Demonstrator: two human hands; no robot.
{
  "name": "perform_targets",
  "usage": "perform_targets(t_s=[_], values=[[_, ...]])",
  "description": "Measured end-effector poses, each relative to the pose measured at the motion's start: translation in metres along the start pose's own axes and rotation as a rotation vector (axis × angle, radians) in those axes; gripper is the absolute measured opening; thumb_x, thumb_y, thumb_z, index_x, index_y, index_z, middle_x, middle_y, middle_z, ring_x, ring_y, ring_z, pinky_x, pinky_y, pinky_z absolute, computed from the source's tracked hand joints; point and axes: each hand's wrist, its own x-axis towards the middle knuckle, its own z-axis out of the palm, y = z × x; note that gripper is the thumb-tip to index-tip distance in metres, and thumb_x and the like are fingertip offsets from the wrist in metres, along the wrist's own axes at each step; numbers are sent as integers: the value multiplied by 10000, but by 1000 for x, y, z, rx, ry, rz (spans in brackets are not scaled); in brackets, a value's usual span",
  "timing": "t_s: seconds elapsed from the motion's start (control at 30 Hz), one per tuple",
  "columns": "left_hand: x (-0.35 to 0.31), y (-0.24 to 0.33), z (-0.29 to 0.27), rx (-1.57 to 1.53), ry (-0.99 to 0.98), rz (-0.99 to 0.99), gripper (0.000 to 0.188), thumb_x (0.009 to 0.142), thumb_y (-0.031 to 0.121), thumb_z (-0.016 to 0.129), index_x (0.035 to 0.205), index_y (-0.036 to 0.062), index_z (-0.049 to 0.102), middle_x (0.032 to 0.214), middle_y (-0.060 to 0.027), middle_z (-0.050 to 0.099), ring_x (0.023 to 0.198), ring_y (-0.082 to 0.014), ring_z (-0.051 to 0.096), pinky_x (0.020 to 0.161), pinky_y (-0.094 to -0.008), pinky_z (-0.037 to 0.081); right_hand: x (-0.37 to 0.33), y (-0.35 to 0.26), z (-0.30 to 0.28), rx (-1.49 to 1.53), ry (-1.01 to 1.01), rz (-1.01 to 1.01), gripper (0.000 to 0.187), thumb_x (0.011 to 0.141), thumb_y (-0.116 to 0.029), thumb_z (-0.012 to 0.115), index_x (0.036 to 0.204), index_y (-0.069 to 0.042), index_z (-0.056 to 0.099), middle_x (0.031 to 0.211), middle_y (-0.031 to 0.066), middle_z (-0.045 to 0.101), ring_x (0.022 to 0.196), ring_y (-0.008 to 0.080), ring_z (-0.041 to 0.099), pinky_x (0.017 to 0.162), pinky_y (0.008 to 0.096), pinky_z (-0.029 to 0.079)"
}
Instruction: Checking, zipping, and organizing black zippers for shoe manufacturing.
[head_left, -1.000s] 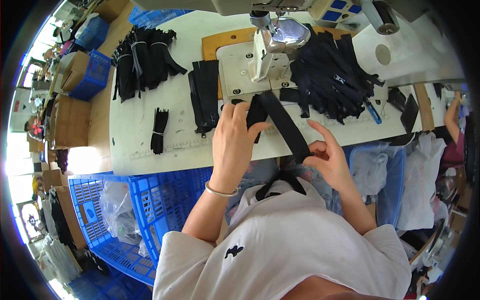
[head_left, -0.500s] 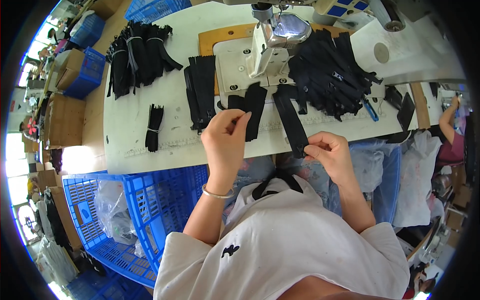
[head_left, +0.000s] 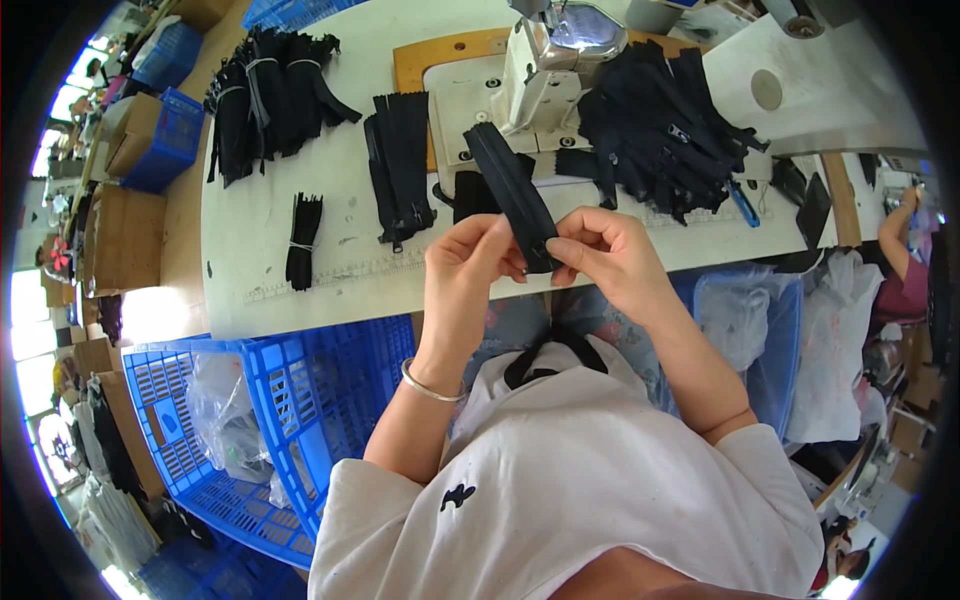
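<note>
A black zipper [head_left: 512, 185] is held up in front of me over the table's near edge, slanting away to the upper left. My right hand [head_left: 612, 258] pinches its lower end between thumb and fingers. From the other side, my left hand [head_left: 465, 265] closes on the same end, thumb on top, with most fingertips hidden. Behind it another black zipper strip [head_left: 474, 197] lies on the table, partly covered. To the left rest a few black zippers [head_left: 398, 165] side by side, their pulls toward me.
A sewing machine [head_left: 545, 75] stands ahead, with a heap of black zippers [head_left: 655, 140] to its right. Tied zipper bundles [head_left: 275, 95] and a small bundle [head_left: 304, 240] lie left. Blue snippers [head_left: 743, 203] lie right. A blue crate [head_left: 265, 400] with plastic bags sits below left.
My right hand has brought the zipper leftward and up to my left hand. Both hands now meet at its lower end. My left hand has left the strip near the machine.
</note>
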Motion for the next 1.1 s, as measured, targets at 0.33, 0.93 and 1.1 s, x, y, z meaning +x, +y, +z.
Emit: perform_targets(t_s=[0.33, 0.93, 1.1], values=[[1, 11, 12, 338, 46, 20, 229, 832, 206, 735, 733, 15, 656, 565, -8, 583, 497, -63, 576, 369, -177, 310, 0, -8, -4, 70, 44, -11, 106, 871, -81, 655, 871, 17, 616, 757, 67, 653, 643, 107, 639, 612, 227, 518], [31, 46, 38, 246, 12, 210, 218, 862, 148, 700, 728, -13, 638, 655, -33, 627, 515, -65, 541, 476, -198, 443, -8, -25, -12, 39, 39, -34, 150, 882, -116, 653, 835, 26, 664, 670, 58, 651, 561, 78, 589, 526, 207, 473], [42, 60, 45, 153, -86, 163, 225, 861, 159, 704, 722, -7, 640, 662, -41, 629, 508, -68, 547, 461, -202, 442, -14, -38, -6, 32, 114, -139, 140, 870, -99, 666, 826, 33, 653, 667, 43, 636, 590, 76, 600, 547, 211, 489]])
